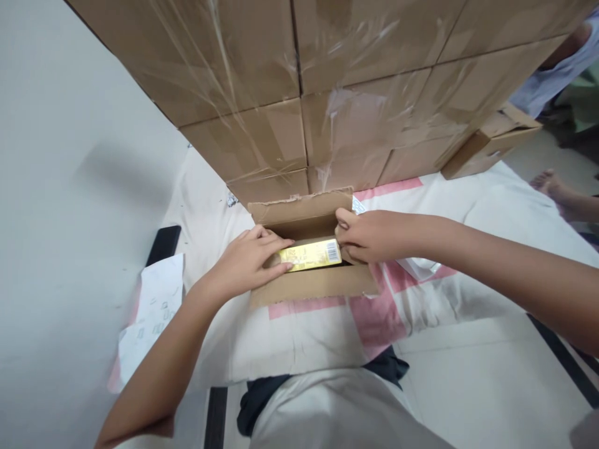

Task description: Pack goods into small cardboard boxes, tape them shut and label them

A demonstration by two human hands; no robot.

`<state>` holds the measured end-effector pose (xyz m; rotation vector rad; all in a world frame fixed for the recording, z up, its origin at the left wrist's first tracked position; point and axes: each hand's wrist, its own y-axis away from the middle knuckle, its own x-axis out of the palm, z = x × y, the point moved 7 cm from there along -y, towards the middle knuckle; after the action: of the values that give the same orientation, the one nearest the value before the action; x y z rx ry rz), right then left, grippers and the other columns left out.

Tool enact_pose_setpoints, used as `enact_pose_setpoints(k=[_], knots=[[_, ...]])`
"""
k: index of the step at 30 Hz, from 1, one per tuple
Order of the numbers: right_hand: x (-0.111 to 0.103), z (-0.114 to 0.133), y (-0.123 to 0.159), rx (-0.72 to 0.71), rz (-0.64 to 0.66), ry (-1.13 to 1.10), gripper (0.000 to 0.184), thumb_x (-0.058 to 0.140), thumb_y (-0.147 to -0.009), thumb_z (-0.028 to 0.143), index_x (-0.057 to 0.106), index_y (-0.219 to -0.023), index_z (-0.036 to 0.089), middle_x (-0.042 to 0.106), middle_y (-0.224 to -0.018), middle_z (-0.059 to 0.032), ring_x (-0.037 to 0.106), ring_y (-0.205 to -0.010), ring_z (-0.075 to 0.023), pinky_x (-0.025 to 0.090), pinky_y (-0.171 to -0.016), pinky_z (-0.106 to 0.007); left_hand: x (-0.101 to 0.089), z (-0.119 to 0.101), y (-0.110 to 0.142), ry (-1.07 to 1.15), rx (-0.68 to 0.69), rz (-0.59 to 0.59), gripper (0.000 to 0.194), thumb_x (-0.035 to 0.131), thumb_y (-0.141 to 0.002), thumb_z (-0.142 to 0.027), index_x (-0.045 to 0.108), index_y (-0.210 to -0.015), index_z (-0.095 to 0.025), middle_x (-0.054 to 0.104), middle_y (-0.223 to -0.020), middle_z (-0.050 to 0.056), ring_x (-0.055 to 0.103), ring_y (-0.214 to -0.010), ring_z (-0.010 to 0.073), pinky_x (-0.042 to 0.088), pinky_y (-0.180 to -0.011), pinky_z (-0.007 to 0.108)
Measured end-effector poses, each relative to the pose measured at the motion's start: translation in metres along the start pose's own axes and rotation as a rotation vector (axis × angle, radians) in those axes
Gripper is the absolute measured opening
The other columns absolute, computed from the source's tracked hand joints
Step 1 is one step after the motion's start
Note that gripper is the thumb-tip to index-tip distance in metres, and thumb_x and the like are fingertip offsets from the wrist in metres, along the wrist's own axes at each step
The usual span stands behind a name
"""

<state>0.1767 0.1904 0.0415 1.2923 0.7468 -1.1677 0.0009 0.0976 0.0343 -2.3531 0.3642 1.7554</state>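
Note:
A small open cardboard box [309,288] sits on a white and pink cloth in front of me, its flaps folded out. A yellow packet [311,255] with a barcode lies inside it. My left hand [248,259] rests on the packet's left end, fingers curled over it. My right hand [369,236] is closed around the packet's right end at the box's right side, thumb up by the rear flap.
A tall stack of taped cardboard cartons [327,87] rises just behind the box. A smaller carton [486,146] lies at the right. Another person's foot [552,185] shows at the far right. A black object [163,244] and a printed paper [152,312] lie at left by the wall.

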Motion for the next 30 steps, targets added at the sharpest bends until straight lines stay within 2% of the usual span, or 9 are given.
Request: enact_pose_setpoints(k=[5, 11, 13, 15, 18, 21, 24, 27, 30], knots=[[-0.023, -0.012, 0.02, -0.081, -0.07, -0.422, 0.029, 0.046, -0.099, 0.025, 0.073, -0.088, 0.023, 0.059, -0.107, -0.0057, 0.057, -0.1, -0.0194, 0.05, -0.085, -0.03, 0.001, -0.004, 0.001, -0.023, 0.029, -0.036, 0.041, 0.054, -0.098, -0.051, 0.068, -0.128, -0.027, 0.073, -0.11, 0.004, 0.056, -0.103, 0.0265, 0.046, -0.088, 0.042], [-0.017, -0.018, 0.044, -0.066, -0.205, -0.551, 0.042, 0.048, -0.098, 0.019, 0.067, -0.135, 0.027, 0.056, -0.136, -0.0083, 0.061, -0.114, -0.0193, 0.052, -0.097, -0.035, -0.001, 0.007, 0.01, 0.155, 0.061, -0.151, 0.04, 0.05, -0.101, -0.047, 0.063, -0.131, -0.025, 0.068, -0.129, 0.009, 0.058, -0.117, 0.0273, 0.045, -0.101, 0.044], [-0.005, -0.015, 0.053, -0.078, -0.274, -0.535, 0.05, 0.046, -0.095, 0.01, 0.067, -0.136, 0.029, 0.051, -0.145, -0.008, 0.059, -0.123, -0.0191, 0.051, -0.103, -0.037, -0.001, 0.017, 0.02, 0.313, 0.118, -0.247, 0.05, 0.039, -0.103, -0.056, 0.063, -0.132, -0.023, 0.066, -0.131, 0.012, 0.059, -0.121, 0.0288, 0.044, -0.104, 0.046], [0.009, -0.011, 0.062, -0.063, -0.356, -0.512, 0.057, 0.048, -0.09, 0.005, 0.063, -0.14, 0.03, 0.044, -0.153, -0.0089, 0.052, -0.135, -0.0214, 0.05, -0.108, -0.038, 0.001, 0.028, 0.034, 0.462, 0.199, -0.369, 0.075, 0.027, -0.097, -0.075, 0.062, -0.134, -0.022, 0.066, -0.128, 0.016, 0.061, -0.12, 0.0315, 0.045, -0.106, 0.05], [0.03, -0.011, 0.067, 0.059, -0.492, -0.51, 0.081, 0.062, -0.083, 0.009, 0.039, -0.158, 0.03, 0.027, -0.165, -0.0133, 0.034, -0.151, -0.0298, 0.048, -0.111, -0.046, 0.008, 0.043, 0.05, 0.501, 0.238, -0.502, 0.1, 0.026, -0.078, -0.095, 0.059, -0.14, -0.023, 0.063, -0.133, 0.018, 0.06, -0.124, 0.0358, 0.042, -0.111, 0.057], [0.046, -0.015, 0.062, 0.157, -0.655, -0.577, 0.105, 0.072, -0.085, 0.026, 0.006, -0.166, 0.031, 0.007, -0.172, -0.0159, 0.019, -0.158, -0.0353, 0.039, -0.118, -0.057, 0.021, 0.058, 0.048, 0.44, 0.041, -0.504, 0.096, 0.049, -0.077, -0.089, 0.043, -0.154, -0.03, 0.034, -0.163, 0.02, 0.035, -0.15, 0.0415, 0.038, -0.116, 0.06], [0.053, -0.017, 0.048, 0.133, -0.78, -0.682, 0.111, 0.073, -0.088, 0.043, -0.007, -0.165, 0.033, 0.008, -0.172, -0.0159, 0.014, -0.159, -0.0353, 0.027, -0.123, -0.062, 0.029, 0.062, 0.04, 0.545, 0.028, -0.506, 0.116, 0.044, -0.069, -0.097, 0.017, -0.163, -0.035, 0.007, -0.172, 0.019, 0.018, -0.157, 0.0447, 0.037, -0.117, 0.062], [0.054, -0.02, 0.04, 0.109, -0.906, -0.784, 0.111, 0.072, -0.088, 0.053, -0.004, -0.165, 0.032, 0.025, -0.165, -0.0165, 0.028, -0.154, -0.0326, 0.033, -0.121, -0.057, 0.028, 0.059, 0.035, 0.643, 0.11, -0.543, 0.135, 0.045, -0.054, -0.103, 0.006, -0.164, -0.036, 0.019, -0.169, 0.023, 0.033, -0.151, 0.046, 0.04, -0.114, 0.063], [0.053, -0.02, 0.039, 0.133, -1.009, -0.82, 0.102, 0.072, -0.087, 0.055, 0.011, -0.166, 0.031, 0.037, -0.151, -0.0148, 0.039, -0.144, -0.0309, 0.037, -0.119, -0.055, 0.023, 0.05, 0.035, 0.612, 0.119, -0.517, 0.123, 0.065, -0.068, -0.086, 0.01, -0.164, -0.032, 0.05, -0.151, 0.021, 0.044, -0.146, 0.0406, 0.037, -0.117, 0.063]])
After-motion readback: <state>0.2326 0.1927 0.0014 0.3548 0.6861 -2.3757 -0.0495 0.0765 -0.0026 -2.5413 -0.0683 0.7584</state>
